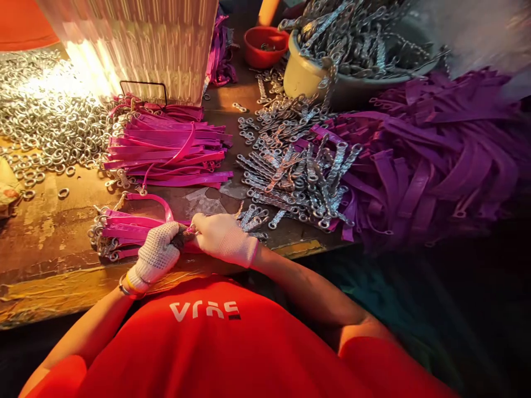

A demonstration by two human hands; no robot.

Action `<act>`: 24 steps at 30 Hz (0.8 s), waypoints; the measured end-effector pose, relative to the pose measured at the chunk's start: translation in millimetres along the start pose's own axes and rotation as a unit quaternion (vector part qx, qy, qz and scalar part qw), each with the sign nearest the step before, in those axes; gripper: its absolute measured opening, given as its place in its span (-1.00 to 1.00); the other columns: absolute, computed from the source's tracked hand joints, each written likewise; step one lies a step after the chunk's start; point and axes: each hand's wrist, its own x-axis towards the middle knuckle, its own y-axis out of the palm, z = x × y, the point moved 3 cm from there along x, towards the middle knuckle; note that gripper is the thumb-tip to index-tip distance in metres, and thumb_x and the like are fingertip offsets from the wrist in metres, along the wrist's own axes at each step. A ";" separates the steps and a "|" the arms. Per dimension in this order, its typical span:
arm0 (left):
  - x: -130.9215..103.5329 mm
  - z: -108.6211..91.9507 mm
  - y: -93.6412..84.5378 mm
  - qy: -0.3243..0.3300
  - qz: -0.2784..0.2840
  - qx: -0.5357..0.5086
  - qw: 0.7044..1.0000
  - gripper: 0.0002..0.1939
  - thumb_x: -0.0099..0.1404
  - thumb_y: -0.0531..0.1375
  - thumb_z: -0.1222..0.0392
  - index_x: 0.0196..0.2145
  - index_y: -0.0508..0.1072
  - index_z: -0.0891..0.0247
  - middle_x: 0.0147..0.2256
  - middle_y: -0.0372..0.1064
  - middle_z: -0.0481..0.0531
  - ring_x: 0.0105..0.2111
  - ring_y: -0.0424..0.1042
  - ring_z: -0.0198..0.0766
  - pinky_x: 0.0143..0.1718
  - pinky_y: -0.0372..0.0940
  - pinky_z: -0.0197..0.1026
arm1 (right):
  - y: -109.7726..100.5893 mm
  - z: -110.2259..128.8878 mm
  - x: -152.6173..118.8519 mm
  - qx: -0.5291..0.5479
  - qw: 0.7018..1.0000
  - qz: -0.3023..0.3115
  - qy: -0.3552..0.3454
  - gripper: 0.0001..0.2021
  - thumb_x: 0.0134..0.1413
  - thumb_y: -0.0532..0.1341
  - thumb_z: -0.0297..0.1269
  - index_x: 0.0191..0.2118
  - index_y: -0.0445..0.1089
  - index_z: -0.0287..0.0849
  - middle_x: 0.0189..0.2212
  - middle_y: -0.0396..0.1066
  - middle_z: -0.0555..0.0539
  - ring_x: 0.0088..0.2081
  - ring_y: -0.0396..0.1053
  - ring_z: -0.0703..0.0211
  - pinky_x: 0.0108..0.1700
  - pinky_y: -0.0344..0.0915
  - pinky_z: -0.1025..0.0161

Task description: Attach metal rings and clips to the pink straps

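In the head view my left hand [158, 254], in a dotted white knit glove, is closed around a magenta strap [156, 202]. The strap loops up and left from the fist, with a metal link at its far end. Close beside it, my gloved right hand [224, 236] pinches the strap's near end, the fingertips almost touching the left fist. What lies inside the grips is mostly hidden. Under and left of my hands is a small bundle of magenta straps [124, 225] with metal rings at their left ends. Twisted metal links [252, 216] lie just right of my right hand.
Behind lies a larger stack of magenta straps [166, 146]. Loose metal rings [53, 121] heap at left beside a ribbed translucent panel [141, 50]. Metal links [298, 171] pile centrally; purple straps [440, 160] spread right. A bucket [305, 74] of links and a red bowl [265, 52] stand behind.
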 end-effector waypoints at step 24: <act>77.6 85.1 -236.1 -0.109 -0.174 0.181 0.962 -0.67 0.27 0.21 0.04 -0.19 0.62 0.34 -0.40 0.52 0.11 -0.40 0.42 -0.16 -0.28 0.27 -0.18 | 45.4 -46.8 -9.3 -0.005 0.923 -0.301 -0.238 -0.48 0.36 0.02 0.11 0.17 0.29 -0.20 -0.08 0.45 -0.25 -0.02 0.40 -0.09 0.01 0.32 -0.02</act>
